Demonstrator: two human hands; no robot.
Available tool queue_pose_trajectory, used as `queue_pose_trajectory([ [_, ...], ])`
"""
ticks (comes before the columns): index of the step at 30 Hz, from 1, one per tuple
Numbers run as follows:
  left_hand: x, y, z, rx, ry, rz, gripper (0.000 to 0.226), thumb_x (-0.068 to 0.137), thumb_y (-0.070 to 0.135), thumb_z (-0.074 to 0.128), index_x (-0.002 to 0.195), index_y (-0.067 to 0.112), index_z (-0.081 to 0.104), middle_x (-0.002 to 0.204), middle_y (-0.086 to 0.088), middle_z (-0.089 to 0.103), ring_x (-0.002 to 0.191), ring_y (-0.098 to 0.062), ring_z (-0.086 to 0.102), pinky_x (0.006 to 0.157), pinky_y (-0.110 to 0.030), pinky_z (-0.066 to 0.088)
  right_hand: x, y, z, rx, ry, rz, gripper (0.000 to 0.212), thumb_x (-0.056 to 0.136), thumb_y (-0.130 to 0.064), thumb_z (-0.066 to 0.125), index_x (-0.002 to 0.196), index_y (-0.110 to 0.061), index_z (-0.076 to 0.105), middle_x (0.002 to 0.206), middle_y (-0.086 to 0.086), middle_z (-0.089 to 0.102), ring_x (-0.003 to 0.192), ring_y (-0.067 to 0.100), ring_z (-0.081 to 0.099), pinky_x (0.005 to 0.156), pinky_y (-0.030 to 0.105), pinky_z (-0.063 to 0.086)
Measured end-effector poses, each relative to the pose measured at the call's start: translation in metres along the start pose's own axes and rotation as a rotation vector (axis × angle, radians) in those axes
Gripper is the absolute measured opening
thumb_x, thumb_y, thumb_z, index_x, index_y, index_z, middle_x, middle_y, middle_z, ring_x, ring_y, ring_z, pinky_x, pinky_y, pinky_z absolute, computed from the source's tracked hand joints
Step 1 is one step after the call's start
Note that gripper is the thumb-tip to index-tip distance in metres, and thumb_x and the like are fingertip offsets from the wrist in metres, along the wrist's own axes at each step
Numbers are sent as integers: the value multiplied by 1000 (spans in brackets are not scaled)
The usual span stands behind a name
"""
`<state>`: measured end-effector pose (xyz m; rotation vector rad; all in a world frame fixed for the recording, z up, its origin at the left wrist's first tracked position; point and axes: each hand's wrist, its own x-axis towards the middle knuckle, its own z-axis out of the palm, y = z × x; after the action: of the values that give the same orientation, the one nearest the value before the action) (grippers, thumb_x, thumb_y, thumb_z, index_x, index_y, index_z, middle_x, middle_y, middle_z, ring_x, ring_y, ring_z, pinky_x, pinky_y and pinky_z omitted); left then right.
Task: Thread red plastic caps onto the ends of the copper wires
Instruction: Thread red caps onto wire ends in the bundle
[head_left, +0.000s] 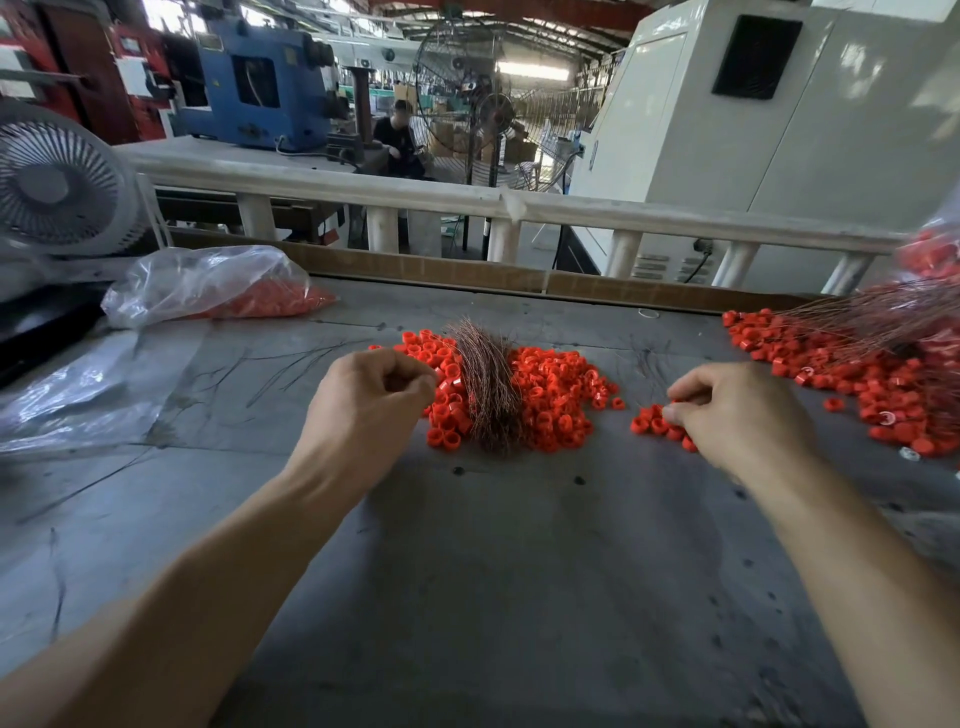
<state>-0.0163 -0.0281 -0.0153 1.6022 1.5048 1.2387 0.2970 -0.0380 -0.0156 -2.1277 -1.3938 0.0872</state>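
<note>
1. Handling, red caps (550, 395): small hollow plastic rings, prob. very light and stiff, smooth enough to skid on the grey table (519, 597). I'd take each by its outer wall betw. thumb and fingertip, bore left open for the wire

2. Handling, copper wire bundle (485, 389): thin strands, prob. springy and easily kinked. It lies across the middle of the main cap pile, tips fanned toward the far edge. I'd pinch one strand close to its end so it stays rigid while entering the bore

3. Left hand (371, 400): fingers curled, thumb meeting fingertips in a pinch just beside the bundle's left edge. Whether a strand sits in the pinch I cannot tell, too fine to resolve

4. Right hand (737, 410): fingers curled down onto a small cluster of caps (655, 422) set apart to the right of the main pile; thumb and forefinger appear to pinch one cap

5. Containers:
- clear plastic bag (208, 283), far left, lying on its side, holds more red caps at its right end
- second bag (930, 249), far right edge, partly out of view, also red caps inside

6. Right-side pile (857, 384): loose caps w/ a spread of wires (878, 317) lying over them
</note>
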Motion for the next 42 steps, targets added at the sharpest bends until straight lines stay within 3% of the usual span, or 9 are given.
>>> queue_pose_trajectory([
  [4, 0, -1, 0, 31, -2, 12, 18, 89, 20, 71, 74, 29, 75, 72, 11, 72, 71, -15, 67, 78, -46, 60, 0, 1, 0, -5, -16, 3, 15, 79, -26, 82, 78, -32, 68, 85, 0, 76, 86, 28, 73, 85, 44, 59],
  [10, 2, -7, 2, 129, 7, 32, 14, 86, 22, 73, 75, 31, 75, 70, 21, 69, 69, -7, 65, 71, -31, 54, -5, -5, -6, -82, -23, -30, 11, 82, -30, 80, 82, -33, 70, 88, -1, 76, 93, 28, 72, 89, 42, 57],
  [14, 3, -9, 2, 224, 11, 79, 12, 85, 23, 75, 77, 31, 74, 72, 19, 69, 71, 2, 62, 65, -22, 48, -14, -15, -6, -71, 85, -174, 9, 87, -24, 76, 95, -27, 76, 99, 0, 73, 99, 28, 66, 89, 40, 54],
  [17, 2, -10, 1, 302, -6, 94, 10, 86, 24, 76, 79, 31, 73, 75, 19, 68, 72, 3, 60, 60, -18, 42, -22, -28, -2, 52, 29, -304, 10, 89, -19, 74, 98, -23, 77, 100, -1, 71, 94, 23, 67, 88, 39, 53],
  [22, 3, -12, 1, 389, -36, 103, 11, 86, 28, 77, 79, 33, 71, 79, 18, 66, 74, 1, 58, 58, -19, 38, -35, -42, 14, 75, -120, -459, 15, 87, -23, 78, 101, -27, 76, 84, -15, 60, 77, 2, 58, 68, 7, 38],
  [24, 4, -13, 1, 403, -49, 105, 12, 86, 28, 77, 80, 36, 69, 81, 17, 66, 75, -1, 58, 58, -20, 37, -39, -45, 20, 83, -150, -483, 17, 86, -24, 80, 102, -27, 75, 80, -18, 57, 75, -4, 55, 66, 4, 35],
  [31, 6, -15, 0, 436, -49, 114, 13, 86, 26, 75, 84, 36, 70, 83, 19, 65, 78, 2, 56, 60, -17, 37, -45, -53, 26, 89, -90, -546, 20, 86, -28, 80, 106, -28, 75, 79, -18, 51, 78, 9, 56, 78, 33, 50],
  [37, 7, -16, 0, 475, -26, 135, 7, 86, 31, 76, 82, 33, 70, 82, 17, 65, 76, 1, 56, 59, -19, 37, -55, -69, 28, 169, -47, -670, 21, 87, -27, 78, 108, -28, 74, 85, -18, 54, 73, 5, 53, 74, 26, 47],
  [42, 5, -17, 3, 485, -14, 121, 9, 84, 38, 77, 84, 33, 70, 82, 16, 64, 76, -1, 54, 59, -19, 35, -60, -80, 34, 131, -32, -724, 20, 89, -28, 76, 109, -25, 72, 98, -14, 61, 83, 1, 49, 76, 26, 47],
])
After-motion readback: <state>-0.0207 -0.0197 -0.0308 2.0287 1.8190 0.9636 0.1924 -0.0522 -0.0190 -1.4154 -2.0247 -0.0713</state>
